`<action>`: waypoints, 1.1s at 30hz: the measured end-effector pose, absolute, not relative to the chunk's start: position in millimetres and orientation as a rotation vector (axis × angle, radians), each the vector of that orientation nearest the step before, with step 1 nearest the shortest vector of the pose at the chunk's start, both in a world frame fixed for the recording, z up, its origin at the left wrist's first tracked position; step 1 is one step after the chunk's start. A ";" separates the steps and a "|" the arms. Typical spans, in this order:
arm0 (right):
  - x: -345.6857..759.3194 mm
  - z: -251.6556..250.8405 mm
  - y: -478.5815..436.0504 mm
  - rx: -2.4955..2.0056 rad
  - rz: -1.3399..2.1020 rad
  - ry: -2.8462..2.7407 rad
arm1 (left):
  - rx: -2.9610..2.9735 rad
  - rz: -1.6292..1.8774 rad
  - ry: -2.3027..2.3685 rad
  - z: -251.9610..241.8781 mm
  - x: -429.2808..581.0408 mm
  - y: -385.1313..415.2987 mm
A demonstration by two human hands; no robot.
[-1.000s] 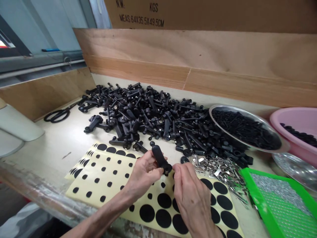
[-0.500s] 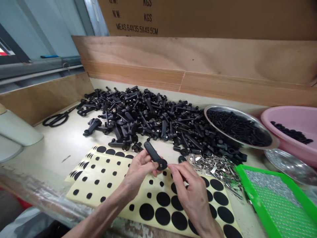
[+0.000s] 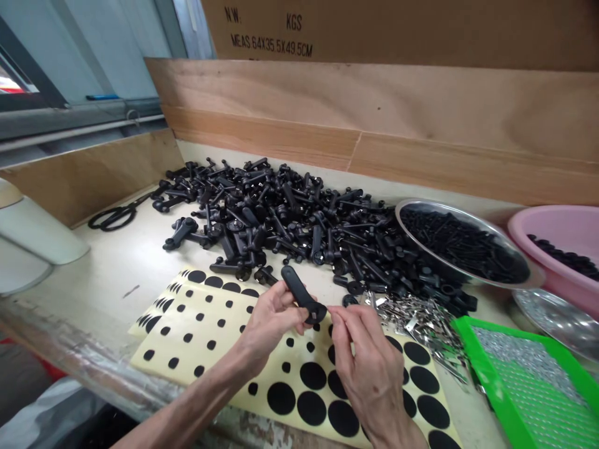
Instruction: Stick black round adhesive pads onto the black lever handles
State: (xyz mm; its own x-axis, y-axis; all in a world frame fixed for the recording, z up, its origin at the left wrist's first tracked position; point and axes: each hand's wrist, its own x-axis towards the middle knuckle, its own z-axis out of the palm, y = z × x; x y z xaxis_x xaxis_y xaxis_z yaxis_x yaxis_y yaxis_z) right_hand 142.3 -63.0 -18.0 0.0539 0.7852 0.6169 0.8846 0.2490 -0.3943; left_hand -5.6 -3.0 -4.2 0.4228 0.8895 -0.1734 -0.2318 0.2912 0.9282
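My left hand (image 3: 269, 321) is closed around a black plastic lever-shaped part (image 3: 296, 288), which has a long flat arm and a round end. The arm points up and left, and the round end faces my right hand. My right hand (image 3: 369, 362) is pinched beside that round end; anything between its fingertips is too small to make out. Beneath both hands lie cream sticker sheets (image 3: 206, 324) with small black dots and large black discs. Just behind, a heap of similar black parts (image 3: 262, 209) spreads over the table.
Small metal pieces (image 3: 416, 321) lie right of my hands, near a green tray (image 3: 477, 368) of tiny silvery parts. Behind stand a steel bowl (image 3: 536, 277) of black pieces, a pink basin (image 3: 528, 221) and a metal dish (image 3: 556, 315). Scissors (image 3: 112, 218) lie left, before wooden boards (image 3: 281, 131).
The whole view has shifted slightly, so the table things sit a little further right. My hands keep nearly the same hold, and the metal spot in the part's round end shows less clearly.
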 end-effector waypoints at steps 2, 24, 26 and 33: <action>143.0 -17.5 -63.2 -1.564 -0.085 -1.742 | 0.990 0.878 0.832 -5.5 -5.0 -3.7; 136.7 -16.2 -66.5 -1.727 0.011 -1.832 | 1.010 0.951 0.910 -6.6 -3.7 -6.6; 137.6 -20.0 -67.8 -1.775 -0.011 -1.834 | 1.030 0.947 0.896 -6.1 -2.9 -8.1; 155.7 -29.5 -61.7 -1.833 -0.043 -1.824 | 0.956 0.912 0.781 -3.0 -0.3 -9.1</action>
